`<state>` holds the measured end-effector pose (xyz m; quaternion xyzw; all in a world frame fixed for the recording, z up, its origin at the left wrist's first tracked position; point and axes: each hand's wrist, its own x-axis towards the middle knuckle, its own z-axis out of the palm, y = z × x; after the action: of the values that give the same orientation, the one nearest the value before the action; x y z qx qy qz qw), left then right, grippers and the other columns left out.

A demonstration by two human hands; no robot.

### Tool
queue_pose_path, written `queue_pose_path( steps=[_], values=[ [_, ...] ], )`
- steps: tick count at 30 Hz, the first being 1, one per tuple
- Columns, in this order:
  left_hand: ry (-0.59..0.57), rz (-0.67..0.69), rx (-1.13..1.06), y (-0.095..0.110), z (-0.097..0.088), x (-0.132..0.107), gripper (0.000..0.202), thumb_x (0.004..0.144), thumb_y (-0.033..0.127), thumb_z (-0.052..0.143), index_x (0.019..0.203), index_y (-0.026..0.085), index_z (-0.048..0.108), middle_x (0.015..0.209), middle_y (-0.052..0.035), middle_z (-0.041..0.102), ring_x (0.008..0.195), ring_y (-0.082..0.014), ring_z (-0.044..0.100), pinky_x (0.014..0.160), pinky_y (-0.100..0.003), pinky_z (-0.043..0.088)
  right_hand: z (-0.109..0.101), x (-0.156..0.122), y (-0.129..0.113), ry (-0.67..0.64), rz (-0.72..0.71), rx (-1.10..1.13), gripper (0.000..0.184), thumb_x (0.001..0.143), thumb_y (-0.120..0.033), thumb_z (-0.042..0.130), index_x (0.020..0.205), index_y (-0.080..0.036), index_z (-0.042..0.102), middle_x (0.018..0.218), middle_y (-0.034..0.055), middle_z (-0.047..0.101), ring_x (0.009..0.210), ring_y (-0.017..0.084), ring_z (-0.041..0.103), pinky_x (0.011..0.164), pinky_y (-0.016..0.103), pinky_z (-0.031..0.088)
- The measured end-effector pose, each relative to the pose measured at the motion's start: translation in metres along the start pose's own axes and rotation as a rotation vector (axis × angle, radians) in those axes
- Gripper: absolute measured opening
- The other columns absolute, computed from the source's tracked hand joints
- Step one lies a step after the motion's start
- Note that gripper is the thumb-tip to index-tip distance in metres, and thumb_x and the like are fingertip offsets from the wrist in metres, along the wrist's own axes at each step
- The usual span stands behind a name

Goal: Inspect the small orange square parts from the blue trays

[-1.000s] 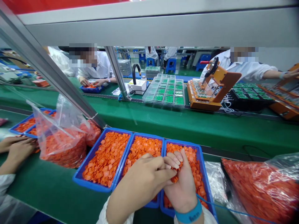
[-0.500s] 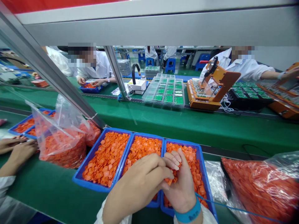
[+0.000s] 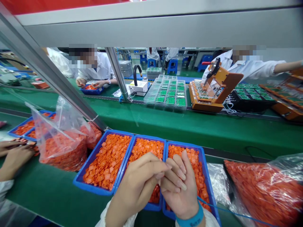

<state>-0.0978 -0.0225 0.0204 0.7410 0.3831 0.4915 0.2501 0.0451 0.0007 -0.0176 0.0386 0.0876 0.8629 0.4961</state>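
Note:
My left hand (image 3: 138, 189) and my right hand (image 3: 181, 189) meet low in the middle, above the seam between the middle blue tray (image 3: 151, 138) and the right blue tray (image 3: 204, 154). Both trays are filled with small orange plastic pieces (image 3: 145, 147). The left fingertips are pinched against the curled fingers of the right hand. Whatever lies between them is hidden. A blue wristband (image 3: 189, 219) with a thin blue cord circles my right wrist. A third blue tray (image 3: 79, 180) of orange pieces sits just to the left.
Clear bags of orange pieces stand at the left (image 3: 61, 142) and lower right (image 3: 265, 189). A co-worker's hands (image 3: 14, 151) rest at the far left. Beyond the green belt (image 3: 189, 126) are clear trays of green boards (image 3: 168, 91), an orange fixture (image 3: 213, 91) and seated people. A slanted metal post (image 3: 47, 69) crosses the left.
My hands have lifted slightly and closed tighter together; the orange pieces seen in my right hand no longer show. The person at the back right has stretched an arm further right.

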Motion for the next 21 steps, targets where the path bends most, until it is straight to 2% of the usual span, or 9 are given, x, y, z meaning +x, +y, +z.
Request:
queue_pose_path(
  steps=[3, 5, 7, 11, 14, 17, 20, 21],
  values=[
    [0.052, 0.006, -0.013, -0.001, 0.001, 0.001, 0.017, 0.106, 0.030, 0.059, 0.110, 0.020, 0.072, 0.081, -0.0037, 0.070, 0.067, -0.0121, 0.064, 0.062, -0.022, 0.052, -0.002, 0.001, -0.002, 0.006, 0.002, -0.014, 0.047, 0.104, -0.033, 0.062, 0.062, -0.018, 0.047, 0.055, -0.0121, 0.033, 0.036, 0.001, 0.031, 0.035, 0.012, 0.023],
    [0.105, 0.002, 0.002, 0.000, 0.001, 0.003, 0.024, 0.098, 0.043, 0.068, 0.102, 0.020, 0.074, 0.070, -0.0013, 0.069, 0.057, -0.0106, 0.060, 0.054, -0.020, 0.048, -0.003, 0.000, -0.003, 0.000, 0.003, -0.022, 0.047, 0.104, -0.032, 0.063, 0.062, -0.018, 0.047, 0.055, -0.0120, 0.033, 0.036, 0.001, 0.031, 0.035, 0.012, 0.024],
    [0.151, -0.009, 0.003, 0.001, 0.002, 0.005, 0.029, 0.091, 0.049, 0.074, 0.095, 0.019, 0.075, 0.060, 0.0014, 0.064, 0.049, -0.0088, 0.055, 0.047, -0.019, 0.043, -0.004, 0.000, -0.004, -0.002, 0.002, -0.028, 0.046, 0.104, -0.031, 0.063, 0.062, -0.018, 0.048, 0.055, -0.0120, 0.033, 0.037, 0.001, 0.030, 0.036, 0.012, 0.024],
    [0.188, -0.057, -0.032, 0.005, 0.004, 0.007, 0.032, 0.084, 0.050, 0.079, 0.090, 0.019, 0.078, 0.054, 0.0032, 0.060, 0.046, -0.0078, 0.051, 0.044, -0.018, 0.040, -0.002, 0.000, -0.004, 0.015, -0.001, -0.033, 0.046, 0.104, -0.031, 0.062, 0.062, -0.017, 0.050, 0.055, -0.0117, 0.034, 0.036, 0.001, 0.028, 0.036, 0.012, 0.023],
    [0.135, -0.080, -0.030, 0.009, 0.004, 0.007, 0.028, 0.082, 0.047, 0.083, 0.089, 0.020, 0.080, 0.059, 0.0014, 0.065, 0.049, -0.0090, 0.056, 0.047, -0.018, 0.044, 0.004, -0.003, 0.000, 0.023, -0.007, -0.086, 0.046, 0.104, -0.031, 0.061, 0.062, -0.017, 0.053, 0.053, -0.0113, 0.034, 0.035, 0.001, 0.021, 0.035, 0.012, 0.022],
    [0.105, -0.083, -0.038, 0.011, 0.002, 0.007, 0.031, 0.083, 0.047, 0.083, 0.094, 0.018, 0.081, 0.064, -0.0011, 0.070, 0.052, -0.0102, 0.062, 0.050, -0.018, 0.050, 0.016, -0.015, 0.007, 0.026, -0.102, -0.258, 0.049, 0.103, -0.034, 0.063, 0.058, -0.020, 0.051, 0.048, -0.0112, 0.029, 0.036, 0.004, 0.015, 0.037, 0.015, 0.027],
    [0.126, -0.078, -0.056, 0.012, 0.001, 0.007, 0.035, 0.083, 0.048, 0.083, 0.097, 0.016, 0.082, 0.064, -0.0019, 0.071, 0.052, -0.0100, 0.063, 0.051, -0.017, 0.052, 0.025, -0.038, 0.006, -0.076, -0.250, -0.455, 0.057, 0.098, -0.044, 0.068, 0.052, -0.022, 0.042, 0.043, -0.0107, 0.022, 0.034, 0.006, 0.016, 0.040, 0.019, 0.032],
    [0.130, -0.077, -0.060, 0.011, 0.001, 0.007, 0.034, 0.083, 0.047, 0.084, 0.097, 0.016, 0.082, 0.064, -0.0016, 0.071, 0.052, -0.0094, 0.062, 0.051, -0.017, 0.051, 0.026, -0.046, 0.004, -0.015, -0.232, -0.552, 0.058, 0.096, -0.048, 0.069, 0.051, -0.023, 0.042, 0.044, -0.0098, 0.022, 0.035, 0.007, 0.017, 0.041, 0.022, 0.036]
  ],
)
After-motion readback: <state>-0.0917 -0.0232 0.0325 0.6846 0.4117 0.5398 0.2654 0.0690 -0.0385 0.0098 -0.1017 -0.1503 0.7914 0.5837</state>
